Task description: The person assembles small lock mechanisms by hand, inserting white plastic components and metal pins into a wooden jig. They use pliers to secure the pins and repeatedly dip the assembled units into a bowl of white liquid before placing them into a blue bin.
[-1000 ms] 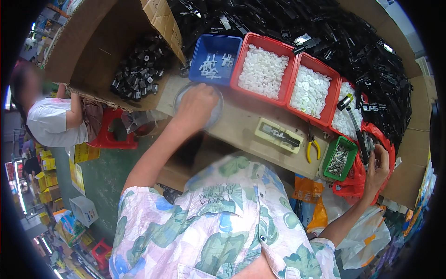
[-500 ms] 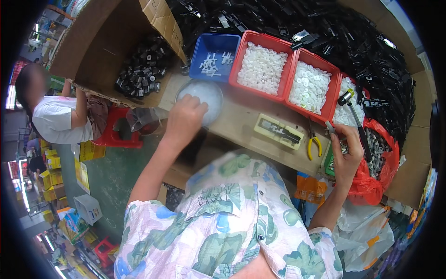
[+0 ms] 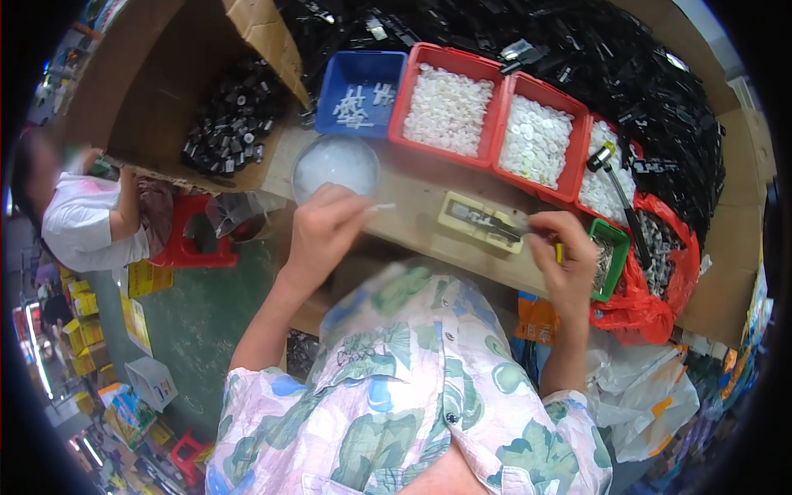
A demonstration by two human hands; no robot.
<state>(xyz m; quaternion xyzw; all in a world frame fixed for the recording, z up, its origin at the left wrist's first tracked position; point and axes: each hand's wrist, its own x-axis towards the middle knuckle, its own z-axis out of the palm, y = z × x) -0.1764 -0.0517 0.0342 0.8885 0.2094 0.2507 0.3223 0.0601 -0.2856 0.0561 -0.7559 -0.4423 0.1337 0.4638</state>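
Observation:
My left hand (image 3: 323, 231) is closed in a pinch at the near edge of the round whitish bowl (image 3: 334, 163). A short thin white piece (image 3: 382, 206) sticks out from its fingertips to the right. My right hand (image 3: 568, 256) pinches a small greyish piece (image 3: 523, 228) at the right end of a cream-coloured fixture block (image 3: 462, 224). The fingers partly cover that piece, so its exact kind is unclear. A dark part lies in the block's slot. Of the pliers, only a bit of yellow handle (image 3: 560, 252) shows beside my right fingers.
Beyond the block stand a blue bin (image 3: 328, 70) of white pieces and red bins (image 3: 402, 111) of small white parts. A hammer (image 3: 623, 198) leans by a red plastic bag (image 3: 635, 309) and green tray (image 3: 615, 268). A cardboard box (image 3: 157, 74) stands left; a person sits beyond.
My left hand has come out of the bowl toward me with the white piece. My right hand has moved left with its small piece to the fixture block, now covering most of the pliers.

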